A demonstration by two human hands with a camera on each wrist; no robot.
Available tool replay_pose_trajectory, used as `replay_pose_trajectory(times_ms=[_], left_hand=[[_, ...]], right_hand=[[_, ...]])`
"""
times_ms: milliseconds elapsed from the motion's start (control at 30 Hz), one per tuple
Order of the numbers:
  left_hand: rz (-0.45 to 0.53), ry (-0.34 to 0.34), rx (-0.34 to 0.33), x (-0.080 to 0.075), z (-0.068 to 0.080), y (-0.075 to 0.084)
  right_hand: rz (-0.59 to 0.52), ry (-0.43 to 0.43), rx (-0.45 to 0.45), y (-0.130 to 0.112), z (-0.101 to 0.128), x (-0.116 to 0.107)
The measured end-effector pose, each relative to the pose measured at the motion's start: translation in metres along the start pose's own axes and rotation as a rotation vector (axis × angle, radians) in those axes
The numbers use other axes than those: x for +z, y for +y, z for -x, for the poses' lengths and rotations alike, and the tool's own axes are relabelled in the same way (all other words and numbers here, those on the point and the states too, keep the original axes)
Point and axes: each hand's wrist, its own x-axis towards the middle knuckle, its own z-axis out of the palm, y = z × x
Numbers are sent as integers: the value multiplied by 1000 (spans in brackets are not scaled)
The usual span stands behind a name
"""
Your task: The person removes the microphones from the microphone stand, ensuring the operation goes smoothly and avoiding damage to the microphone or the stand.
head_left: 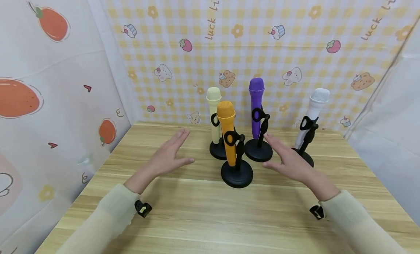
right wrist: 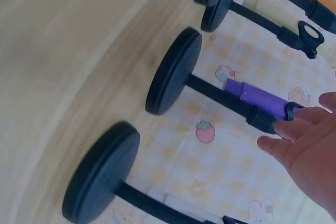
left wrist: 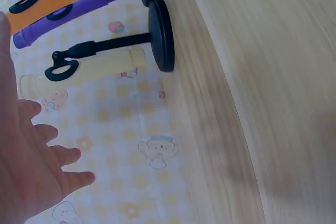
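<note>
My left hand (head_left: 168,157) hovers over the left half of the table, fingers straight and thumb spread, holding nothing. To its right an orange microphone (head_left: 225,115) stands tilted in a black stand with a round base (head_left: 237,176). A cream microphone (head_left: 214,99) is behind it, partly covered. My right hand (head_left: 290,161) reaches forward with extended fingers, its fingertips near the stand of the purple microphone (head_left: 256,93); contact cannot be told. Beyond this hand leans a white microphone (head_left: 315,106), its base partly hidden by the hand. The right wrist view shows the purple microphone (right wrist: 257,98) beside the open fingers.
The light wooden table (head_left: 203,214) carries all the stands. A checked cloth (head_left: 183,68) hangs behind it, with a printed white cloth (head_left: 69,79) at the left and a plain white one (head_left: 397,137) at the right. A small black device (head_left: 143,208) sits at the left cuff.
</note>
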Motion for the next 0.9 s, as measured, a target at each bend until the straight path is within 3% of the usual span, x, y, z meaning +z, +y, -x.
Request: replay_pose_trajectory(times_ms=[200,400,533,900], left_hand=[[241,24,28,3,-4,5],[456,62,55,6,-8,11],[602,59,85,9,-11,14],[788,45,101,19,-22,23]], right_hand=[[-128,22,-34,0,-5,7],[-373,61,-54,0,-9,17],[-473,74,-55,-2,-10,22],[-733,90,3,-12,-18,40]])
